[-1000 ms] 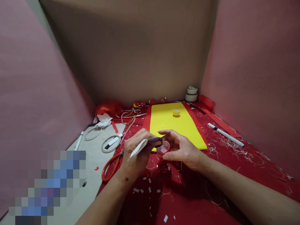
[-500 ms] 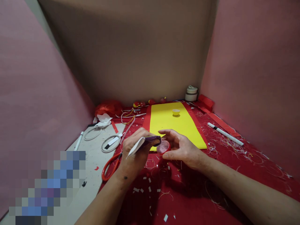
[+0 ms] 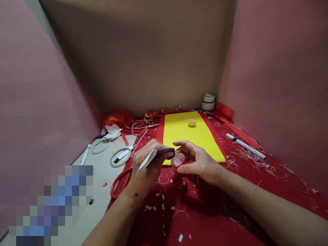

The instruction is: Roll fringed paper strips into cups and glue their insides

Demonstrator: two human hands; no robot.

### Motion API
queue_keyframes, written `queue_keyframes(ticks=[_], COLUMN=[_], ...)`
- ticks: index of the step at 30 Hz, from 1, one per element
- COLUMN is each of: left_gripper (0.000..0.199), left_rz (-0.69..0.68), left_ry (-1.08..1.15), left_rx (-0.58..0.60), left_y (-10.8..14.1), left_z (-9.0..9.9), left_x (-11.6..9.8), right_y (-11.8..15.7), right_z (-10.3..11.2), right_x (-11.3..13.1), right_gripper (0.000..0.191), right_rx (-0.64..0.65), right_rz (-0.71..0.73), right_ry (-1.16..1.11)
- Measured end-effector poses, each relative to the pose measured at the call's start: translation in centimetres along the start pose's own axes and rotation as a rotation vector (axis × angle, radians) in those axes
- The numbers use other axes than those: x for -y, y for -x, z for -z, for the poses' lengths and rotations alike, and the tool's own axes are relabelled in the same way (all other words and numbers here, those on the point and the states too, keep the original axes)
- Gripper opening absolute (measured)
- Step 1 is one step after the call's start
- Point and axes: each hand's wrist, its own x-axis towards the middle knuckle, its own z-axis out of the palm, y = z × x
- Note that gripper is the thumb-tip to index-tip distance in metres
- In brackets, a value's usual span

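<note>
My left hand [image 3: 146,164] is closed around a dark purple tube [image 3: 164,152] with a flattened white tail that sticks out toward me. The tube's front end lies at the rim of a small round red cup [image 3: 178,160] with a ribbed, pale inside. My right hand [image 3: 196,160] grips this cup from the right, thumb below and fingers curved behind it. Whether anything comes out of the tube cannot be made out. Under the hands lies a dark red cloth strewn with white paper bits. Red-handled scissors [image 3: 119,184] lie beside my left wrist.
A small yellow cup [image 3: 192,122] stands on yellow sheets [image 3: 179,133] ahead. Two grey rings [image 3: 120,157] lie on the grey board at left. A white marker [image 3: 246,146] lies at right among loose threads. Red-and-yellow balls [image 3: 148,114] and a white lidded container [image 3: 208,101] stand at the back.
The whole view has shifted very slightly. Both hands keep their hold, with the tube's end still at the red cup.
</note>
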Motion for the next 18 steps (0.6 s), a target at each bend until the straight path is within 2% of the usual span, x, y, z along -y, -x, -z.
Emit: queue_keyframes(ticks=[5,18], left_gripper=[0.012,0.006], left_rz=[0.053,0.034], left_ry=[0.021,0.03], left_rx=[0.006,-0.016], left_y=[0.18,0.28], left_z=[-0.05,-0.04], left_x=[0.16,0.37], right_y=[0.15,0.24], right_z=[-0.11,-0.19], right_x=[0.31,0.52], right_gripper=[0.063,0.062], right_rx=[-0.011,-0.016], right_rz=[-0.01,-0.014], right_ry=[0.004,-0.004])
